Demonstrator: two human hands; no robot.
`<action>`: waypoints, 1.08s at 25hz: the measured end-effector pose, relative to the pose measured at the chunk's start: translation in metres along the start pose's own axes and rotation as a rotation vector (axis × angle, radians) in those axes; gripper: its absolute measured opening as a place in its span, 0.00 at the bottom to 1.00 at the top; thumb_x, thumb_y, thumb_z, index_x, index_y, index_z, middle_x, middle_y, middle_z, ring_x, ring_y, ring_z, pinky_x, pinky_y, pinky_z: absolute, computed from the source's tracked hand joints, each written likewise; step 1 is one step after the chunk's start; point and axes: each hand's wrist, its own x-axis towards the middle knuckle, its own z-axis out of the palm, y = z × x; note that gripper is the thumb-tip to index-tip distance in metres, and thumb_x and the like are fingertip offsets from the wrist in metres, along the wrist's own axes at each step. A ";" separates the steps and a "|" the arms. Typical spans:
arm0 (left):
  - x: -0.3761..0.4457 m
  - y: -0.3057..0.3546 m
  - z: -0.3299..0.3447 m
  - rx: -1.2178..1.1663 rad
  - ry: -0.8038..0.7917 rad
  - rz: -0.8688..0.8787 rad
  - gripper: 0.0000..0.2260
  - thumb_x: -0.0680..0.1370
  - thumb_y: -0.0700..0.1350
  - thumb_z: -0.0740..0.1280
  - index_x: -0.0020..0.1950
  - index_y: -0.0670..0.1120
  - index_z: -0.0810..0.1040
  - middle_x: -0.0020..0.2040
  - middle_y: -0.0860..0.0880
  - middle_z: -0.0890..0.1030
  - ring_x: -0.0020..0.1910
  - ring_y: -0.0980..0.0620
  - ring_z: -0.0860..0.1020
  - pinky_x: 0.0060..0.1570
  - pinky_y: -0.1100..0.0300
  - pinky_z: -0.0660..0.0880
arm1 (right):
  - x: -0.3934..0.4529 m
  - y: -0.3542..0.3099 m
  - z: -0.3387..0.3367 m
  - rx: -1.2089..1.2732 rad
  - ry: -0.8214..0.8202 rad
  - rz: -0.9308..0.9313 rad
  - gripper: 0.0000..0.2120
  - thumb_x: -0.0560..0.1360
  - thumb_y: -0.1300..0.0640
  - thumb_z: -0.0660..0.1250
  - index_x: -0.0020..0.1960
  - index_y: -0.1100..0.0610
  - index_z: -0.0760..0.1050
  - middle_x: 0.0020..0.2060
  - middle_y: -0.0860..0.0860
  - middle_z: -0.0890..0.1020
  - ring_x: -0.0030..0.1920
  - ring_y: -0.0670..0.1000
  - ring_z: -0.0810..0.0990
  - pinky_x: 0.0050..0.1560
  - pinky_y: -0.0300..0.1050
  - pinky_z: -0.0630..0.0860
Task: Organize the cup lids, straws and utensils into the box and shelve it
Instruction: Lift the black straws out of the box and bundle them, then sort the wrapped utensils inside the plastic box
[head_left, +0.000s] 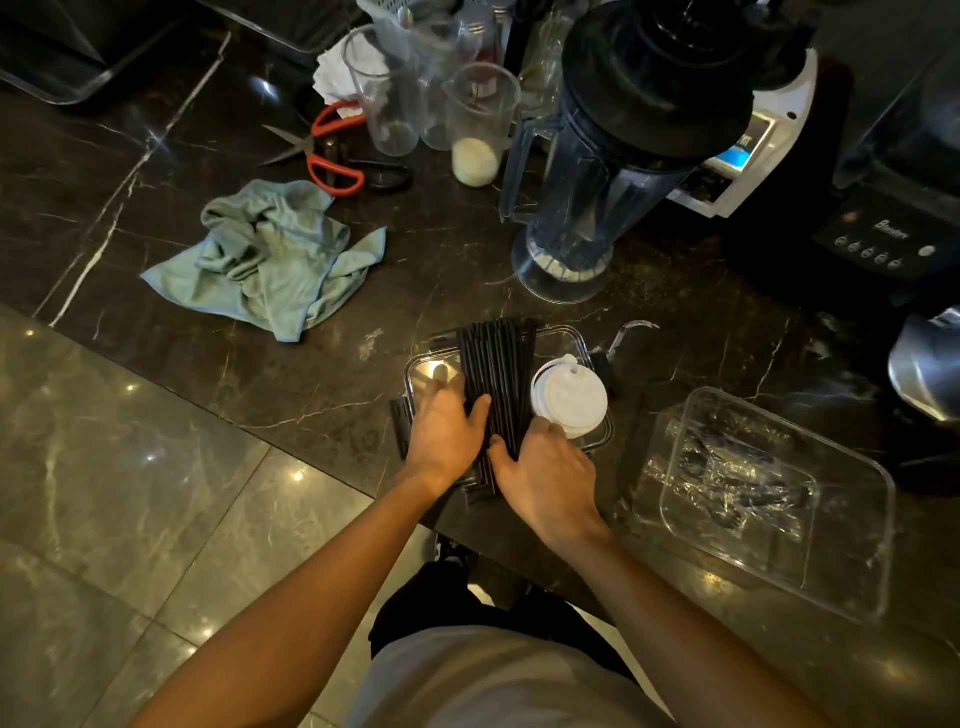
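A bundle of black straws (498, 374) lies lengthwise across a clear flat box lid (574, 338) on the dark marble counter. My left hand (447, 431) presses on the bundle's left side. My right hand (550, 483) holds its near end from the right. Both hands squeeze the straws together. A stack of white cup lids (570, 399) rests on the same clear lid, right of the straws. To the right stands a clear plastic box (852, 571) with wrapped black utensils (737, 478) inside.
A crumpled teal cloth (270, 260) lies at the left. Red-handled scissors (332, 156), clear measuring cups (480, 124) and a blender jug (587, 208) stand behind. A black blender base (893, 234) and a metal pitcher (930, 364) sit at the right. The counter edge (208, 400) runs diagonally.
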 end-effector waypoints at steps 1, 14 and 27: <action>-0.001 0.000 0.000 0.036 -0.005 0.008 0.17 0.84 0.50 0.65 0.70 0.44 0.76 0.62 0.42 0.79 0.60 0.47 0.80 0.59 0.49 0.80 | -0.001 0.001 -0.001 -0.023 0.007 -0.013 0.23 0.80 0.39 0.61 0.59 0.59 0.75 0.50 0.54 0.82 0.48 0.55 0.83 0.40 0.45 0.68; 0.006 0.003 -0.013 0.169 0.037 0.012 0.17 0.83 0.54 0.66 0.68 0.46 0.76 0.60 0.44 0.78 0.48 0.52 0.81 0.46 0.61 0.77 | 0.003 0.020 -0.020 0.012 0.021 -0.162 0.14 0.82 0.46 0.59 0.50 0.54 0.79 0.41 0.50 0.82 0.36 0.49 0.78 0.31 0.40 0.64; 0.017 0.160 0.057 0.151 -0.220 0.473 0.15 0.79 0.50 0.72 0.64 0.48 0.82 0.50 0.52 0.80 0.45 0.53 0.80 0.50 0.57 0.78 | -0.004 0.159 -0.101 0.374 0.344 0.010 0.05 0.79 0.54 0.67 0.50 0.54 0.80 0.41 0.49 0.82 0.40 0.49 0.81 0.41 0.51 0.79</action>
